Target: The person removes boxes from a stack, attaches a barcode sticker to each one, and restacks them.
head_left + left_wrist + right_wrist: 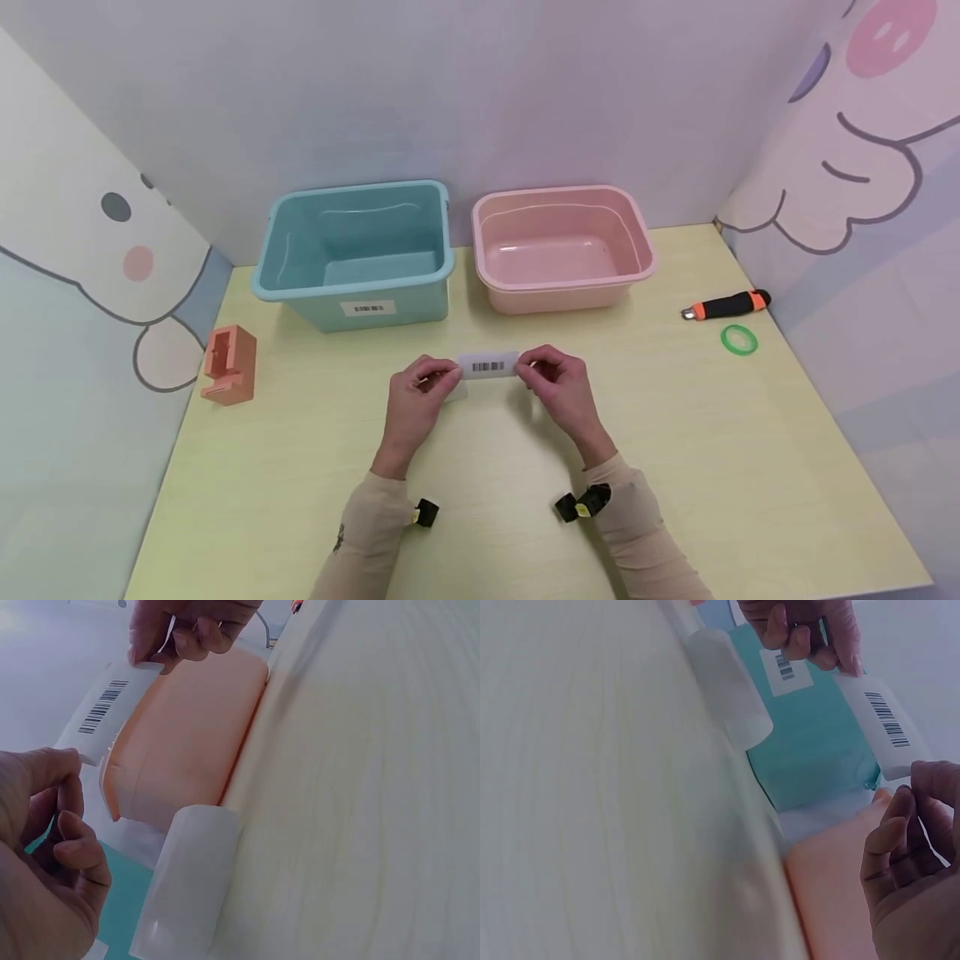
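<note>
A white barcode label (488, 365) is stretched between both hands above the table, its printed side facing up toward the head camera. My left hand (418, 400) pinches its left end between thumb and forefinger. The right hand (561, 392) pinches the opposite end the same way. Below the left hand a curved piece of white paper (191, 881) lies on the table, mostly covered by that hand in the head view. Behind the hands stand a pink basin (558, 298) and a teal bin (315, 310). The bin's front carries a similar barcode label (368, 308).
An orange-pink tape dispenser (242, 367) stands at the table's left edge. At the right lie a black and orange utility knife (726, 307) and a green tape ring (739, 340). Walls with cartoon drawings border the table (480, 533) at the back and sides.
</note>
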`<state>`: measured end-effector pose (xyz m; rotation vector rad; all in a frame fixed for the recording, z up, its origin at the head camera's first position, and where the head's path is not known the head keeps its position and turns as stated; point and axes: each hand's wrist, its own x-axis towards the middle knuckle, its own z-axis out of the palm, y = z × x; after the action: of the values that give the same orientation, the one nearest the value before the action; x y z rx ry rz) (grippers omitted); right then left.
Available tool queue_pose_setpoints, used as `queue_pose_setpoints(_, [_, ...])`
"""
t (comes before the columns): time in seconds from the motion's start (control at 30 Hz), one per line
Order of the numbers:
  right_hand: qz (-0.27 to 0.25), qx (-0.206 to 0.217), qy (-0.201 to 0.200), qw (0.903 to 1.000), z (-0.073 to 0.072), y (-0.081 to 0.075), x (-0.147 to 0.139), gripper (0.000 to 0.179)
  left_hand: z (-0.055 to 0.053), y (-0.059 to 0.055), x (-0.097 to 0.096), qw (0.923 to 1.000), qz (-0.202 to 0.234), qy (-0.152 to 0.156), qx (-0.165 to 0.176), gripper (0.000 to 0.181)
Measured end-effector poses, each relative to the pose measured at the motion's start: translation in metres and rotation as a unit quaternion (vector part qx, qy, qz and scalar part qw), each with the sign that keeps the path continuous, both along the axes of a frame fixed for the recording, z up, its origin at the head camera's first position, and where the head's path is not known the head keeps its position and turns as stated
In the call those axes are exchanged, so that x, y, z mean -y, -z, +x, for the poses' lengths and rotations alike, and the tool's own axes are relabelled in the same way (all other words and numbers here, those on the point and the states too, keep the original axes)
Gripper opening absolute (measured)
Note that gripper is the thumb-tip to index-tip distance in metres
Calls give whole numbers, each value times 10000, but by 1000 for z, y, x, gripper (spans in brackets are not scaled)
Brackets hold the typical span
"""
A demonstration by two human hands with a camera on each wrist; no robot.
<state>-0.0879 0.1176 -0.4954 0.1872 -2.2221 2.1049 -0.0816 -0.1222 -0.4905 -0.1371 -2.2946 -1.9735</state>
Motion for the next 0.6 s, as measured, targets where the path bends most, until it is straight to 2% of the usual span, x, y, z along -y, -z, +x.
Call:
queue_pose_setpoints(0.27, [242, 51, 777, 9967, -4, -1, -7, 8, -11, 3, -27, 9999, -67, -102, 49, 4])
queue_pose_setpoints(0.6, [285, 21, 1723, 9846, -11, 5, -18, 8, -32, 12, -65, 9986, -407, -341, -40, 5])
